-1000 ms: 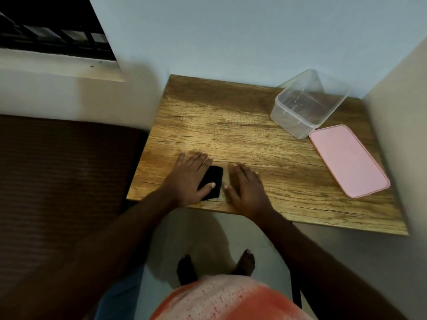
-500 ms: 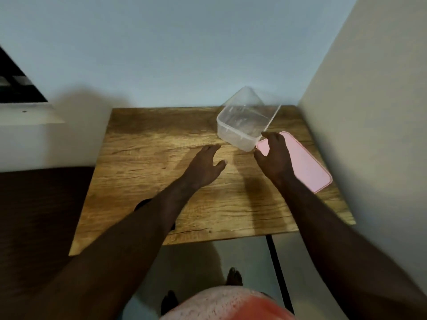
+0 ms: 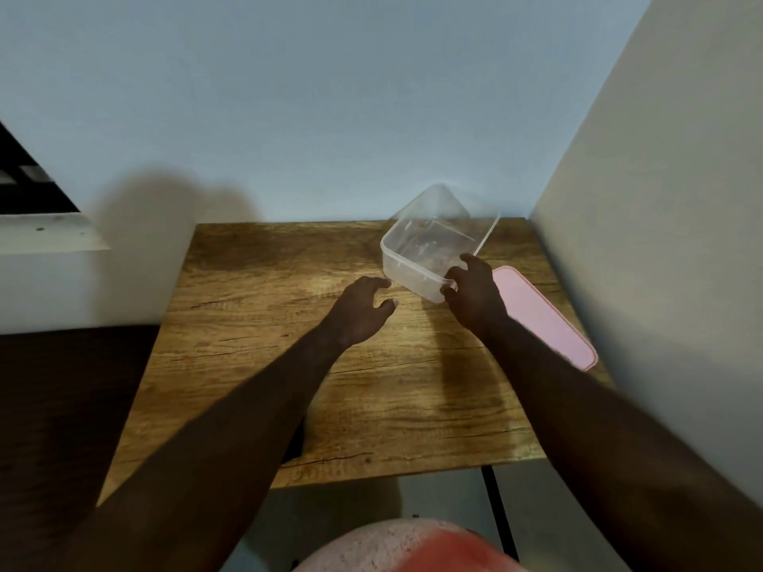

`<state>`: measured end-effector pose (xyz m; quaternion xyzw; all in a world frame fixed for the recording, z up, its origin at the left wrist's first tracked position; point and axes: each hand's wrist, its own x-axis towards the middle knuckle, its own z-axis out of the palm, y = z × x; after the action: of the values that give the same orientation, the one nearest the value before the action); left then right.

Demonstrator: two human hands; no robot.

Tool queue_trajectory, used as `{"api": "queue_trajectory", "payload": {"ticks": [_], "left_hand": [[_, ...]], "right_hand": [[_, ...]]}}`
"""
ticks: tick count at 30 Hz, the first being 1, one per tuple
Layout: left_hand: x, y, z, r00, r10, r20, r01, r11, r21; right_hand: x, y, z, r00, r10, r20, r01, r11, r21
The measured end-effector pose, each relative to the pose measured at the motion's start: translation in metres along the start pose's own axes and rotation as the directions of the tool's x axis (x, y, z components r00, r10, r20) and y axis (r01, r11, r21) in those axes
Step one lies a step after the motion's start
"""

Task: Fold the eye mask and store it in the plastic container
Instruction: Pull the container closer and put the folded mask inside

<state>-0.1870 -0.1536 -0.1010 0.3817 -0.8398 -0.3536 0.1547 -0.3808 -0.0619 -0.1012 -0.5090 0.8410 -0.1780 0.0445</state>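
A clear plastic container (image 3: 417,245) stands at the back right of the wooden table (image 3: 256,324). My right hand (image 3: 475,295) grips its near right corner, thumb on the outer wall and fingers over the rim. My left hand (image 3: 363,307) hovers just left of the container with fingers spread, holding nothing. The black eye mask (image 3: 296,441) lies folded near the table's front edge, almost wholly hidden under my left forearm; only a dark sliver shows.
A pink lid (image 3: 545,319) lies flat on the table to the right of the container, close to the side wall (image 3: 660,241). The table sits in a corner, with walls behind and on the right. A dark brown surface (image 3: 62,386) lies to the left.
Both hands left the folded eye mask at the front edge and reached to the back right. My right hand closed on the container's corner; my left hand came up beside it.
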Motion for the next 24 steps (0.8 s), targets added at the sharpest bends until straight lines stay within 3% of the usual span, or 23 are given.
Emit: {"api": "queue_trajectory", "payload": {"ticks": [4,9,15,18,21,24], "left_hand": [[0.002,-0.015,-0.005,0.994,-0.081,-0.071,0.077,0.996,-0.049],[0.006,-0.027,-0.026,0.938,-0.158,-0.310,0.143,0.987,-0.070],[0.002,-0.055,-0.069,0.912,-0.159,-0.378,0.164,0.986,-0.019],[-0.006,-0.070,-0.084,0.904,-0.118,-0.411,0.145,0.989,0.034],[-0.015,-0.079,-0.091,0.912,-0.044,-0.408,0.099,0.988,0.114],[-0.018,-0.085,-0.090,0.940,0.032,-0.338,0.038,0.979,0.199]], "right_hand": [[-0.006,-0.016,0.009,0.999,-0.020,-0.028,0.021,0.999,0.049],[-0.030,-0.047,0.022,0.998,-0.069,0.005,0.067,0.987,0.146],[-0.057,-0.061,0.014,0.992,-0.108,0.065,0.086,0.955,0.283],[-0.065,-0.054,0.008,0.999,-0.029,-0.016,0.033,0.948,0.316],[-0.076,-0.055,0.007,0.983,0.144,-0.111,-0.093,0.922,0.375],[-0.100,-0.065,0.011,0.961,0.174,-0.215,-0.068,0.903,0.424]]}}
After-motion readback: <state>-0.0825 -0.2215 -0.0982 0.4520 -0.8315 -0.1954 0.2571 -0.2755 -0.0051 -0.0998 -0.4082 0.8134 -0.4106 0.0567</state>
